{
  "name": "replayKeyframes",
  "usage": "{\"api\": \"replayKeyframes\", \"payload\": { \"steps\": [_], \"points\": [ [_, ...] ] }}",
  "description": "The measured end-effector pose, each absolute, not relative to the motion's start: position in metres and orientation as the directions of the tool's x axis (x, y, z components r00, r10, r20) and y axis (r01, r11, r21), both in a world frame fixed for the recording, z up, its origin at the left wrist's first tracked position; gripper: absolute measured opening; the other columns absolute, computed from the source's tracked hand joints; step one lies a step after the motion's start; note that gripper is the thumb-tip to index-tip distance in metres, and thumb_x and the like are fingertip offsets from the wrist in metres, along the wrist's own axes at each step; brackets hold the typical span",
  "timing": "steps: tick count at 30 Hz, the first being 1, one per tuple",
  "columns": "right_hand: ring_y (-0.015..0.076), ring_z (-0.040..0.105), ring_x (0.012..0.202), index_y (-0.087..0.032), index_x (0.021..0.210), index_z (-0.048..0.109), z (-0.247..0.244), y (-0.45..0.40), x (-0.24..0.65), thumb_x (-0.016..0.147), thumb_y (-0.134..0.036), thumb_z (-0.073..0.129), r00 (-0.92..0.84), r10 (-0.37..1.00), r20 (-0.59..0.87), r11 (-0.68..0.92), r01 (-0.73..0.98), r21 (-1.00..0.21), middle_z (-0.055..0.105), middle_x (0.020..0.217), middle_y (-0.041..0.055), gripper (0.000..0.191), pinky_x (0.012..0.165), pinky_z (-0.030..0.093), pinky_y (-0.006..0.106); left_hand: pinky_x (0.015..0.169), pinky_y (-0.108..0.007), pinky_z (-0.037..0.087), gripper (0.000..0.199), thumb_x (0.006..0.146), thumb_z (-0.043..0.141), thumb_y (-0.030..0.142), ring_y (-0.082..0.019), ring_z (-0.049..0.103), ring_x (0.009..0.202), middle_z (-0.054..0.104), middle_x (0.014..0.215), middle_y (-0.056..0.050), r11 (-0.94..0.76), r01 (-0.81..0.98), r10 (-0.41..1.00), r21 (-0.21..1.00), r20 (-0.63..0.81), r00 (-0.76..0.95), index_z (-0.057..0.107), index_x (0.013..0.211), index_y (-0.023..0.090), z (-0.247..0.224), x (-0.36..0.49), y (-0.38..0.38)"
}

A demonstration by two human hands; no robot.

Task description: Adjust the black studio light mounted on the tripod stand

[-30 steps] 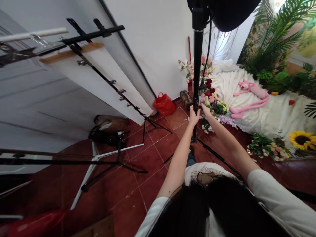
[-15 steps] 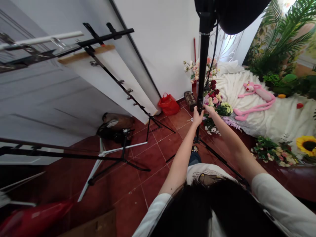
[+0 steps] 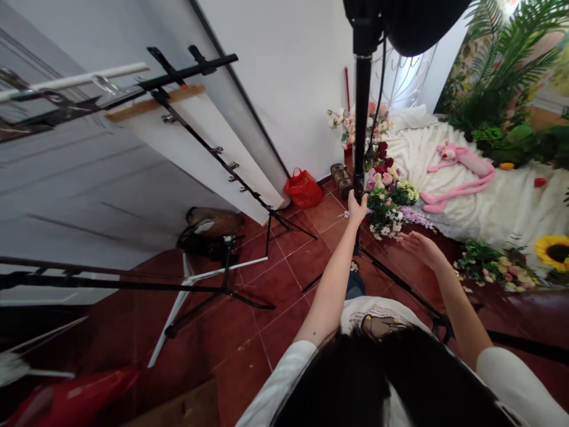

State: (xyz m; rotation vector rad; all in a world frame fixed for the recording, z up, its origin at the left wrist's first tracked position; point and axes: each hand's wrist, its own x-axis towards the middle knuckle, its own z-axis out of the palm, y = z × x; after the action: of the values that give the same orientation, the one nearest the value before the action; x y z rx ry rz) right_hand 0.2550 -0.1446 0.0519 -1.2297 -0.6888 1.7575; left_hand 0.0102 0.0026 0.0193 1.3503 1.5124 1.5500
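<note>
A black light stand (image 3: 362,112) rises in front of me, with a large black lamp head (image 3: 422,24) at its top and a cable hanging beside the pole. My left hand (image 3: 357,207) is wrapped round the pole at its collar. To the right of the pole and lower, my right hand (image 3: 420,249) is off the stand, its fingers stretched out and nothing in it. The stand's dark legs (image 3: 391,276) spread over the red tiles near my foot.
Left stand a clamped white board (image 3: 231,154) on a black stand and more tripod legs (image 3: 224,290). A red bag (image 3: 304,188) sits by the wall. Right are flowers (image 3: 386,178), a white cloth (image 3: 466,228) with a pink plush toy (image 3: 473,166), and a sunflower (image 3: 553,252).
My right hand has let go of the pole and moved right and down towards me, its fingers opening. My left hand has stayed on the pole.
</note>
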Motion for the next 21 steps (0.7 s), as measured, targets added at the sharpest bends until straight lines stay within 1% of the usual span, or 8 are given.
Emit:
{"api": "replayKeyframes", "payload": {
  "steps": [4,8,11,14,15,17,19,21],
  "points": [
    [0.0183,0.075,0.103,-0.025,0.083,0.064,0.007,-0.232,0.327,0.086,-0.029,0.064,0.132,0.815,-0.564,-0.424,-0.528,-0.736,0.078,0.106,0.0063,0.005,0.103,0.055,0.038,0.107,-0.037,0.047,0.033,0.093,0.058,0.037,-0.022,0.064,0.116,0.067,0.118,-0.015,-0.168,0.305,0.889,0.938,0.278,-0.365,0.053,0.119,0.017,0.025,0.015,-0.002],
    [0.0159,0.075,0.103,-0.026,0.081,0.064,-0.020,-0.311,0.379,0.086,-0.026,0.059,0.367,0.718,-0.591,-0.221,-0.686,-0.694,0.078,0.106,0.0052,0.007,0.100,0.058,0.036,0.113,-0.037,0.042,0.038,0.095,0.054,0.034,-0.025,0.057,0.129,0.060,0.130,-0.020,-0.083,0.399,0.811,0.913,0.295,-0.506,0.048,0.127,0.013,0.030,0.029,-0.009],
    [0.0139,0.075,0.099,-0.025,0.080,0.063,-0.027,-0.358,0.401,0.086,-0.026,0.058,0.516,0.603,-0.609,-0.046,-0.740,-0.672,0.079,0.100,0.0038,0.007,0.102,0.056,0.035,0.117,-0.039,0.037,0.039,0.097,0.047,0.026,-0.028,0.048,0.139,0.051,0.139,-0.024,0.100,0.409,0.668,0.907,0.243,-0.703,0.043,0.132,0.010,0.026,0.059,-0.019],
    [0.0135,0.076,0.097,-0.026,0.079,0.064,-0.026,-0.398,0.407,0.084,-0.027,0.061,0.594,0.547,-0.590,0.069,-0.734,-0.675,0.079,0.097,0.0022,0.005,0.104,0.056,0.036,0.116,-0.046,0.036,0.042,0.093,0.048,0.017,-0.034,0.044,0.141,0.043,0.142,-0.029,0.327,0.329,0.583,0.886,0.085,-0.808,0.041,0.133,0.007,0.008,0.107,-0.041],
    [0.0138,0.075,0.098,-0.027,0.080,0.064,-0.025,-0.410,0.407,0.083,-0.027,0.062,0.609,0.553,-0.569,0.092,-0.723,-0.685,0.079,0.098,0.0015,0.004,0.104,0.055,0.036,0.115,-0.047,0.037,0.043,0.091,0.050,0.016,-0.035,0.045,0.140,0.043,0.142,-0.029,0.356,0.324,0.612,0.877,0.043,-0.790,0.042,0.132,0.007,0.000,0.126,-0.052],
    [0.0144,0.075,0.101,-0.030,0.078,0.066,-0.021,-0.431,0.405,0.082,-0.028,0.063,0.634,0.563,-0.531,0.127,-0.701,-0.702,0.079,0.101,-0.0002,0.005,0.105,0.055,0.036,0.112,-0.045,0.039,0.035,0.090,0.050,0.016,-0.032,0.049,0.135,0.048,0.137,-0.027,0.299,0.365,0.767,0.882,0.005,-0.641,0.047,0.124,0.009,-0.015,0.169,-0.078],
    [0.0153,0.074,0.101,-0.033,0.076,0.067,-0.015,-0.450,0.403,0.082,-0.029,0.062,0.655,0.555,-0.513,0.151,-0.686,-0.712,0.078,0.101,-0.0015,0.009,0.105,0.056,0.036,0.108,-0.040,0.044,0.021,0.094,0.045,0.017,-0.025,0.058,0.123,0.059,0.125,-0.021,0.150,0.369,0.941,0.917,-0.019,-0.337,0.052,0.113,0.014,-0.026,0.218,-0.109],
    [0.0164,0.075,0.099,-0.034,0.074,0.067,-0.008,-0.466,0.403,0.083,-0.029,0.060,0.679,0.539,-0.499,0.181,-0.671,-0.719,0.078,0.098,-0.0016,0.012,0.101,0.058,0.037,0.102,-0.036,0.048,0.016,0.098,0.041,0.023,-0.019,0.065,0.106,0.067,0.110,-0.013,0.025,0.278,0.998,0.960,-0.040,0.048,0.055,0.104,0.017,-0.027,0.271,-0.143]
  ]
}}
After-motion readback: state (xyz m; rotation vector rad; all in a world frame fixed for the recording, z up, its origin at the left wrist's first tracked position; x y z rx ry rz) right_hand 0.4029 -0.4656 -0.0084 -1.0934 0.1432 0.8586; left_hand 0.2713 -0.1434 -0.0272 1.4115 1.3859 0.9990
